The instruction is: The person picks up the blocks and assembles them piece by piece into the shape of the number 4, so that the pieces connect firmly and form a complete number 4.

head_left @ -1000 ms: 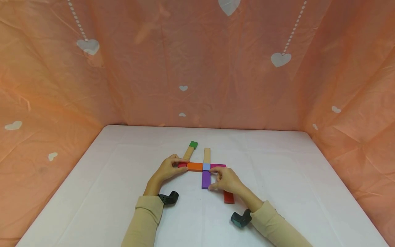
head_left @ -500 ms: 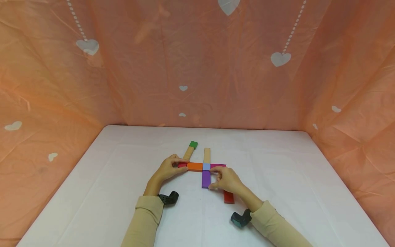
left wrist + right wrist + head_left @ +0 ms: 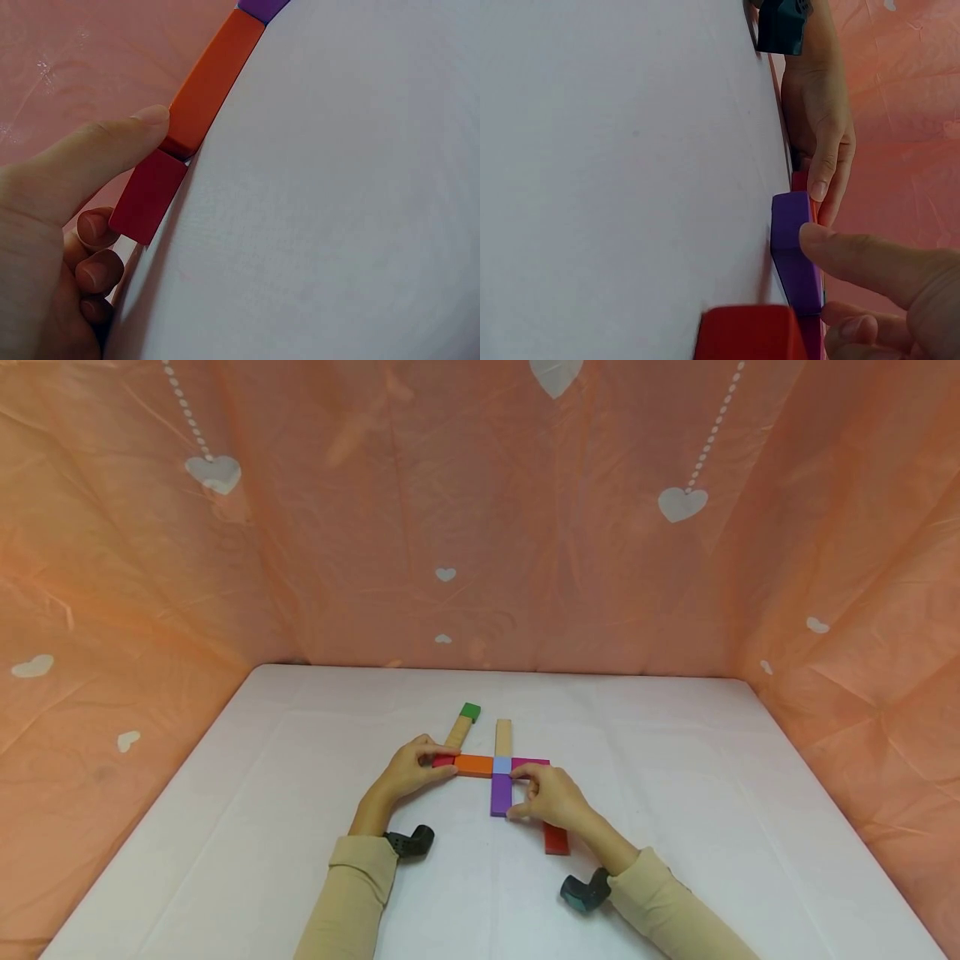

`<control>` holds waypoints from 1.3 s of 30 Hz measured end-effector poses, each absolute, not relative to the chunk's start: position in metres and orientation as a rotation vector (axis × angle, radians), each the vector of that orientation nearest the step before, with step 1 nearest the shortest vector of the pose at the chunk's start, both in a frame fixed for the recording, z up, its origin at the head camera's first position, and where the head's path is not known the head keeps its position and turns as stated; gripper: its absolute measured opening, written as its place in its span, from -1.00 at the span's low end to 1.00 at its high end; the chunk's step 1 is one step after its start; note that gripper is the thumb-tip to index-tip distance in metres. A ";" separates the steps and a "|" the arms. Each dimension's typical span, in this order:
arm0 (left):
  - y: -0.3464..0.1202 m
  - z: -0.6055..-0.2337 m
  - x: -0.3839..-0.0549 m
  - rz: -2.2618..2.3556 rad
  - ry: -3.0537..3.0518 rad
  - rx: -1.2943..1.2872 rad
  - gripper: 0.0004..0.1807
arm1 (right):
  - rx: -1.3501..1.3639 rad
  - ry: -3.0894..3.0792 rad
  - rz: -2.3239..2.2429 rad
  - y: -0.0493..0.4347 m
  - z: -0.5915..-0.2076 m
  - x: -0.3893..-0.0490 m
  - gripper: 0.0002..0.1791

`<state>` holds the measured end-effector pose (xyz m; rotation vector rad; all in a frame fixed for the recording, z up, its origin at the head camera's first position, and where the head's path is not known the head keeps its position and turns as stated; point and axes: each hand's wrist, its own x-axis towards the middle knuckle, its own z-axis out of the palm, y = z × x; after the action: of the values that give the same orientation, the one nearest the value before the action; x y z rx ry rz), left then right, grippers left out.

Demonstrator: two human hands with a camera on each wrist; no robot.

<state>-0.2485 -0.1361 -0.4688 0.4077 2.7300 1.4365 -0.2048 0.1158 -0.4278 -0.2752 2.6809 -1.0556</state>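
My left hand (image 3: 408, 767) pinches a crimson block (image 3: 148, 196) between thumb and fingers, its thumb tip against the end of an orange block (image 3: 474, 766). The two blocks lie end to end in a row. A light blue block (image 3: 502, 765) follows to the right, then a magenta block (image 3: 534, 762), partly covered by fingers. From the light blue block a purple block (image 3: 501, 796) points towards me. My right hand (image 3: 553, 795) grips it lengthwise: the thumb presses its near end, and the index finger reaches its far end.
Beyond the row lie a plain wooden block (image 3: 503, 737) and a slanted wooden block (image 3: 458, 732) topped by a green block (image 3: 471, 711). A red block (image 3: 556, 840) sits partly under the right wrist. The white table (image 3: 660, 760) meets an orange curtain (image 3: 480, 527).
The purple block has shifted very slightly away from me, towards the light blue block. Both hands otherwise keep their places.
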 end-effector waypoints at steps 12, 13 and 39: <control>-0.136 -0.469 -0.248 1.450 2.734 0.404 -0.67 | -0.262 2.671 -1.079 0.117 -0.428 -0.205 -0.45; -0.136 -0.469 -0.248 1.451 2.732 0.404 -0.67 | -0.261 2.672 -1.083 0.117 -0.428 -0.205 -0.45; -0.135 -0.466 -0.247 1.437 2.727 0.381 -0.67 | -0.324 2.648 -1.214 0.136 -0.429 -0.203 -0.55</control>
<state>-0.2474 -0.1354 -0.4664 0.3808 2.7275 1.4369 -0.2030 0.1360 -0.4285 -0.3240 2.6477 -1.2137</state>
